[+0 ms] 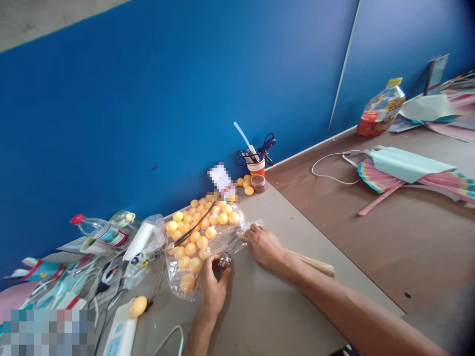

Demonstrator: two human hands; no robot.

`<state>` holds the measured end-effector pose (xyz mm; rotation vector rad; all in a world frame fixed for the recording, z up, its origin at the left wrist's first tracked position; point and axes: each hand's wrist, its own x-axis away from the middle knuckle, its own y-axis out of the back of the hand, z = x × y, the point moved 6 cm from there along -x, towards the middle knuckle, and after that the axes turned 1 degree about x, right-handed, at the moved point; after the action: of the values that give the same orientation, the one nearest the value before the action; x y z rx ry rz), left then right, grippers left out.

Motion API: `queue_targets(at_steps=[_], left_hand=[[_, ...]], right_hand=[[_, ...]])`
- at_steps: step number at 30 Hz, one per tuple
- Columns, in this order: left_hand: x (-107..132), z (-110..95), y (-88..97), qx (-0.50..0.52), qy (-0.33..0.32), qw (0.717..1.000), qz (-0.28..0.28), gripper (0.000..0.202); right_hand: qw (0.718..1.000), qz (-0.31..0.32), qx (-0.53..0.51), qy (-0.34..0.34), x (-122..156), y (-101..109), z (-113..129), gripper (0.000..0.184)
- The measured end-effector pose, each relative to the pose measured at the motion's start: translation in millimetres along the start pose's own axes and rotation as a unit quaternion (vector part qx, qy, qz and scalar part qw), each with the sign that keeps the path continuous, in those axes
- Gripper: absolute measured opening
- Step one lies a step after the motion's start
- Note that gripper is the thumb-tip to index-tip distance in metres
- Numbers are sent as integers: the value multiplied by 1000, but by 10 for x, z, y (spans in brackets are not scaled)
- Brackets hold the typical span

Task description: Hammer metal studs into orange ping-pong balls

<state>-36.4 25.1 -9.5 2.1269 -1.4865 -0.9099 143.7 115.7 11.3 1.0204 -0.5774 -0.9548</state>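
My left hand (pixel 215 287) has its thumb and fingers closed round a dark, shiny, speckled ball (pixel 224 260), just in front of the clear plastic bag (pixel 180 291). Inside that bag lie many orange-yellow plastic balls (pixel 202 242). To the right, my right hand (pixel 264 246) has its fingers curled down over the far end of a wooden stick (pixel 315 263), beside the bag's loose edge. The stick runs under my right wrist, and its thick end points toward the lower right. A thin black strip (pixel 195 225) crosses the top of the bag.
Behind the bag, a paper cup (pixel 257 168) of tools stands by a small round jar (pixel 259 184). On the left are bottles (pixel 100 231), cables and a power strip (pixel 120 329) with a yellow ball (pixel 138 306). At right are a folded paper fan (pixel 411 168) and a large bottle (pixel 380 111).
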Motion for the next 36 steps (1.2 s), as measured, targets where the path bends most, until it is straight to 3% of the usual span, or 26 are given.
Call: queue_targets(at_steps=[5, 11, 15, 21, 27, 33, 36], left_hand=[[1, 33, -13, -5, 4, 1000, -8, 34], [2, 15, -10, -20, 8, 1000, 4, 39], [-10, -42, 4, -14, -6, 1000, 18, 34], [-5, 61, 9, -11, 17, 1000, -8, 37], [-4, 64, 5, -14, 14, 1000, -8, 33], [14, 104, 2, 1, 16, 1000, -12, 36], [18, 101, 0, -7, 17, 1000, -10, 33]], right_hand=[[999, -3, -45, 12, 17, 43, 28, 18], [975, -16, -206, 83, 62, 117, 180, 23], [965, -16, -255, 56, 32, 116, 143, 23], [964, 55, -260, 18, 20, -7, 141, 24], [960, 49, -277, -17, 6, 54, 74, 25], [964, 84, -251, -17, -19, -56, 81, 25], [963, 66, -261, -27, -24, -43, 61, 26]])
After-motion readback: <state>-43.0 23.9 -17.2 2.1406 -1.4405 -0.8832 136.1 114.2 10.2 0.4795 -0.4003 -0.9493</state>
